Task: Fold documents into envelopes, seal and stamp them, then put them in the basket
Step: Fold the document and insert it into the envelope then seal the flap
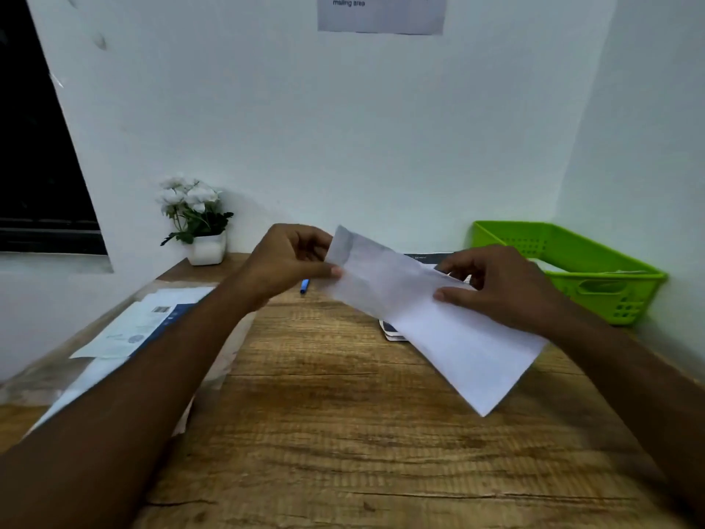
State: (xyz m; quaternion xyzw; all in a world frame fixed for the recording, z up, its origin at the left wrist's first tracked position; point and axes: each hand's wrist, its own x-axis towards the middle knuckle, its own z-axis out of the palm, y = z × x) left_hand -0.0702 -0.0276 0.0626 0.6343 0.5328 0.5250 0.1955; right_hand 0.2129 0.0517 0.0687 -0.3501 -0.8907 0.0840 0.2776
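The left grip [290,257] and right grip [507,288] seem bare, as do both forearms [152,376].

A wall notice [381,13] is cut off at the top edge, its print mostly blurred. The white envelope [438,322] hides most of a small dark item [393,331] beneath it. A blue pen [304,286] shows only its tip behind the left hand [290,261].

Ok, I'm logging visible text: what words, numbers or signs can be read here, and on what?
"mailing area": on the wall notice; the line above it is cropped and blurred.
On the envelope: no writing shows.
On the printed documents at left: too blurred to read.
On the dark sheet behind the envelope: print too small.
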